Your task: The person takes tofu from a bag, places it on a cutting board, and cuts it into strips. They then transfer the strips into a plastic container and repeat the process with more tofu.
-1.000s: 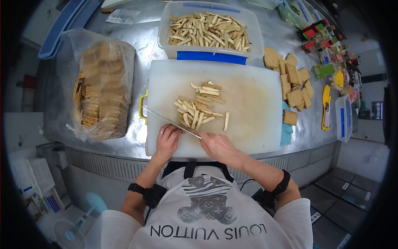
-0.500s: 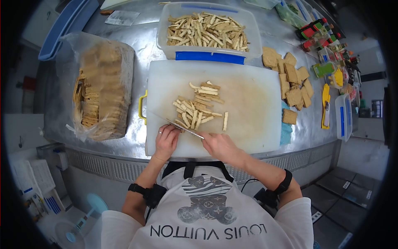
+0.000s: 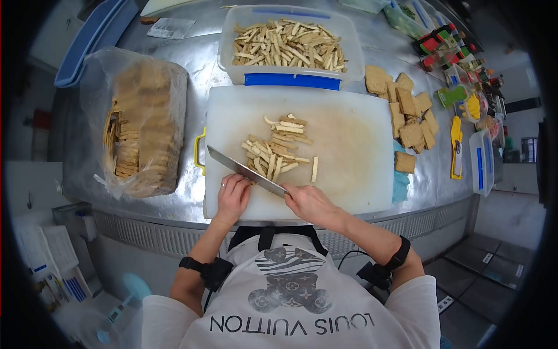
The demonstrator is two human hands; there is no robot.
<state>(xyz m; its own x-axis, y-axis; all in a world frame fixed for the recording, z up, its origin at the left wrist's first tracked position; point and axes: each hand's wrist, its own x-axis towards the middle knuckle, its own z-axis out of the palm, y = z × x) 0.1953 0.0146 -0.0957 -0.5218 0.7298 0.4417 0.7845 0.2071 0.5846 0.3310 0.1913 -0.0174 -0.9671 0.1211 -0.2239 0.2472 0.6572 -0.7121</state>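
Observation:
A wide knife (image 3: 247, 172) lies slantwise over the near left part of the white cutting board (image 3: 354, 163). My right hand (image 3: 313, 205) is wrapped round its handle. Close beside the blade is my left hand (image 3: 233, 198), fingers bent and pressed together at the blade's near side; what is under them is hidden. Just beyond the blade sits a loose pile of pale tan strips (image 3: 273, 152), with one strip (image 3: 315, 169) apart on its right.
Behind the board stands a clear tub (image 3: 356, 52) full of strips. A plastic bag of stacked tan slabs (image 3: 142, 128) is at the left. Tan blocks (image 3: 410, 110) lie at the right, near a yellow-handled tool (image 3: 457, 148) and several bottles (image 3: 436, 41).
The knife blade has turned, so its broad flat face now shows. Both hands stay nearly in place, and the strips look unchanged.

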